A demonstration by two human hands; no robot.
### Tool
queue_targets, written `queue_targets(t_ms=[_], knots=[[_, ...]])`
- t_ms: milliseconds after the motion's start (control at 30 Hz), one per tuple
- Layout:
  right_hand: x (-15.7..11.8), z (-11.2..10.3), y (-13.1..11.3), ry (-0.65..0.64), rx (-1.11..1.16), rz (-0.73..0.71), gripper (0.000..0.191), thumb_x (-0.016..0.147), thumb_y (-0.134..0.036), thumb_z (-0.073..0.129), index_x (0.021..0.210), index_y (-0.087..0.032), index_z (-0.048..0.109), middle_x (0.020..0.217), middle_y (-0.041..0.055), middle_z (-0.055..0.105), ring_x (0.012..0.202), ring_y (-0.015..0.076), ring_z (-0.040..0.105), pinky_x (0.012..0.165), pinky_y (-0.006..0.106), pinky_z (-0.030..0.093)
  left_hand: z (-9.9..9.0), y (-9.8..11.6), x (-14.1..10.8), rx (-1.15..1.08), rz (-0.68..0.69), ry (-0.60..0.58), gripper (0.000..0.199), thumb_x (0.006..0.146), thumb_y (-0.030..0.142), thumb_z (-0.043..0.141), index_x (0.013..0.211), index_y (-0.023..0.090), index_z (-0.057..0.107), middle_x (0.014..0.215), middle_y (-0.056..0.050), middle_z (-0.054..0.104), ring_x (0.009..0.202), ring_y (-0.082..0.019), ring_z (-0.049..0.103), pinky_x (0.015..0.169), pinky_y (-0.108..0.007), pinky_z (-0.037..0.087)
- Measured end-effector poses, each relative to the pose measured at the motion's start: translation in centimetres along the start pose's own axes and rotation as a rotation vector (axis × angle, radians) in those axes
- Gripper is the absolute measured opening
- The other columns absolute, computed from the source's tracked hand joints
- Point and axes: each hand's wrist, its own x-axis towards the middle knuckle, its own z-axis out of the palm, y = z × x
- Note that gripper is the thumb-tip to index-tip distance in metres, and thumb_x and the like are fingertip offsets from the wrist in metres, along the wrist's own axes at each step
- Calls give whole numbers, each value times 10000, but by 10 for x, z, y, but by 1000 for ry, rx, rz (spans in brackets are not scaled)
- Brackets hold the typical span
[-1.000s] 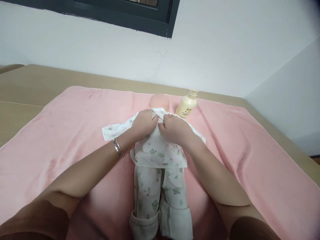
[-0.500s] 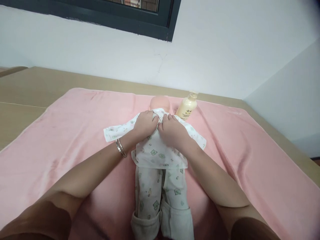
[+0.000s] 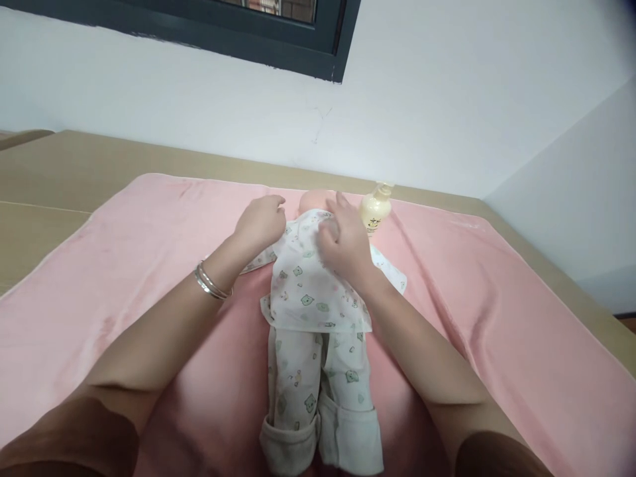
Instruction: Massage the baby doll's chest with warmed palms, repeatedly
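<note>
A doll lies on a pink blanket (image 3: 218,358), its head (image 3: 312,201) toward the wall. It wears a white printed top (image 3: 308,291) and matching pants (image 3: 298,384) with turned-up cuffs. My left hand (image 3: 262,224) is at the doll's shoulder on the left, fingers bent; whether it pinches any cloth is not clear. My right hand (image 3: 346,235), slightly blurred, is over the right side of the collar with its thumb and fingers apart. It holds nothing that I can see and partly hides the doll's neck and shoulder.
A pale yellow pump bottle (image 3: 376,211) stands on the blanket just right of my right hand. The wooden table (image 3: 99,162) shows behind and beside the blanket. A white wall (image 3: 422,99) with a dark window frame (image 3: 298,53) rises behind.
My left hand has moved left, away from the collar. My right hand has lifted a little and opened. The top's collar area looks smoother, and its left sleeve is more covered.
</note>
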Motion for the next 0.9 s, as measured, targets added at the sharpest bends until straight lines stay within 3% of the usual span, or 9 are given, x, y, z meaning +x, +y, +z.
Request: queue_targets(t_ms=[100, 167, 267, 367, 533, 667, 800, 900], knots=[[-5, 2, -10, -250, -90, -110, 538, 988, -371, 378, 1471, -143, 442, 1634, 155, 295, 1540, 356, 180, 1229, 608, 147, -14, 2, -1, -19, -1, 48, 437, 923, 195, 416, 1302, 134, 625, 1388, -121, 634, 1292, -264, 583, 1116, -409, 450], [-4, 1, -11, -342, -105, -133, 532, 990, -365, 383, 1469, -144, 448, 1626, 160, 311, 1531, 378, 195, 1217, 637, 152, -21, 5, -6, -51, -19, 65, 438, 922, 209, 422, 1305, 141, 625, 1387, -115, 635, 1290, -269, 585, 1112, -422, 456], [-1, -2, -10, -263, -81, -124, 517, 987, -322, 367, 1458, -129, 453, 1613, 172, 331, 1522, 355, 236, 1217, 602, 199, -30, 13, -15, -105, -32, 83, 420, 914, 259, 445, 1267, 169, 654, 1364, -96, 652, 1259, -280, 604, 1075, -418, 487], [1, -1, -9, -190, -81, -95, 537, 988, -328, 361, 1483, -127, 418, 1636, 171, 279, 1541, 359, 183, 1223, 598, 185, -36, 20, -25, -156, -28, 97, 377, 897, 291, 477, 1192, 206, 696, 1339, -71, 671, 1202, -291, 636, 1026, -412, 523], [-8, -7, -16, -376, -161, -56, 579, 988, -420, 383, 1501, -151, 402, 1663, 169, 202, 1544, 445, 50, 1194, 704, 113, -46, 29, -35, -198, -32, 144, 356, 892, 279, 494, 1162, 212, 716, 1308, -68, 691, 1219, -281, 630, 1069, -417, 496], [-11, -12, -22, -321, -170, -78, 575, 988, -382, 383, 1516, -153, 373, 1677, 160, 152, 1552, 422, 24, 1214, 679, 101, -53, 31, -37, -244, -39, 192, 336, 891, 288, 517, 1147, 221, 724, 1283, -59, 705, 1232, -272, 625, 1093, -405, 477], [-9, -7, -21, -392, -177, -61, 597, 1009, -374, 368, 1547, -119, 320, 1669, 179, 170, 1545, 430, 88, 1209, 685, 149, -60, 29, -37, -289, -50, 230, 313, 880, 274, 541, 1123, 220, 731, 1271, -62, 711, 1222, -272, 630, 1092, -408, 480], [-18, -28, -27, -412, -134, -158, 557, 1001, -345, 410, 1495, -87, 415, 1620, 201, 306, 1527, 424, 193, 1208, 681, 195, -66, 26, -37, -316, -54, 259, 281, 874, 271, 560, 1085, 221, 739, 1232, -53, 728, 1191, -269, 645, 1080, -393, 489]])
